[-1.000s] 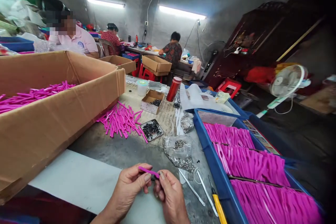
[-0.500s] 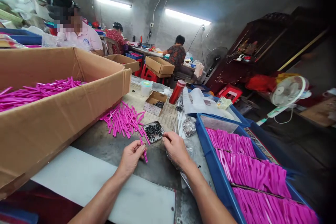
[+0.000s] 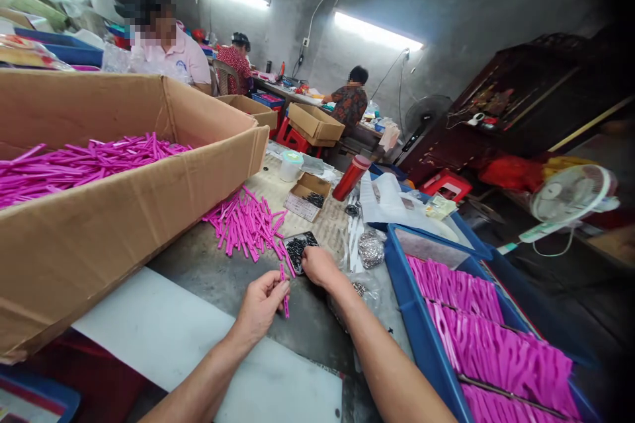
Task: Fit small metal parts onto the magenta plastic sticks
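Strip point(image 3: 286, 308), pink and narrow, pinched between left hand point(image 3: 262, 304) fingers above table point(image 3: 193, 252), near tray point(image 3: 311, 237); liable to twist or drop with any slackening there. Right hand point(image 3: 320, 268) down at tray, fingertips hidden, so impossible to tell whether gripping anything; possible fumble or double pick from small, jumbled black pieces point(image 3: 296, 249), plus possible spill or shove into pink pile point(image 3: 248, 223) just beside, from a knock on the rim.
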`<state>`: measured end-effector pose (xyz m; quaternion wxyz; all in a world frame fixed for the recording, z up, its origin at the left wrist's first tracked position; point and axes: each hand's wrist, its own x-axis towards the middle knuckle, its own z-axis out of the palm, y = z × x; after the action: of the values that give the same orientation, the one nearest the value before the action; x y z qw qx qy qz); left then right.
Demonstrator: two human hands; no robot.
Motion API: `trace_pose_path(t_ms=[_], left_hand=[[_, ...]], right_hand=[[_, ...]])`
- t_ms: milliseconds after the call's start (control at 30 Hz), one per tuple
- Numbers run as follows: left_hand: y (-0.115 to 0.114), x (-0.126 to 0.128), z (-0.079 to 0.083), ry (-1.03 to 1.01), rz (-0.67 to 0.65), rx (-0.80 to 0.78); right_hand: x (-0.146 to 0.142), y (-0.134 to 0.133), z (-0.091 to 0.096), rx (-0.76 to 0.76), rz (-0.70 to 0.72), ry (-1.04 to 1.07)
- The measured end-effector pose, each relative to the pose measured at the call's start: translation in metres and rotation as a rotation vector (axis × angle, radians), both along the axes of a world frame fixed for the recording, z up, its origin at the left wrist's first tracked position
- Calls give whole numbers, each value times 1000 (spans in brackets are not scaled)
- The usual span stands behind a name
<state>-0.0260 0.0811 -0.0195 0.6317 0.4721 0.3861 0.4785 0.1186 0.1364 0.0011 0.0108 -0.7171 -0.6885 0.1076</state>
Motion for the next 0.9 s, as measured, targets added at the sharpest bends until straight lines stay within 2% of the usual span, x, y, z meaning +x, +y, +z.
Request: trace_pose_path(t_ms=[167,300,500,733,900], left_hand=[[0,1,-3,-10,-7,-3],[0,1,-2,-23,-15,-7],[-2,0,4,-55,-28,-29],[-2,-1,3,-68,-57,-45],[-2,-2,1,-60,-80,-48]], right_hand=[[4,1,-1,-9,23,105],[8,-2,3,16,45,284],[15,-11,14,8,82,676],[8,-31,14,-69,84,1062],[0,-46,16,-211,-1,1568]])
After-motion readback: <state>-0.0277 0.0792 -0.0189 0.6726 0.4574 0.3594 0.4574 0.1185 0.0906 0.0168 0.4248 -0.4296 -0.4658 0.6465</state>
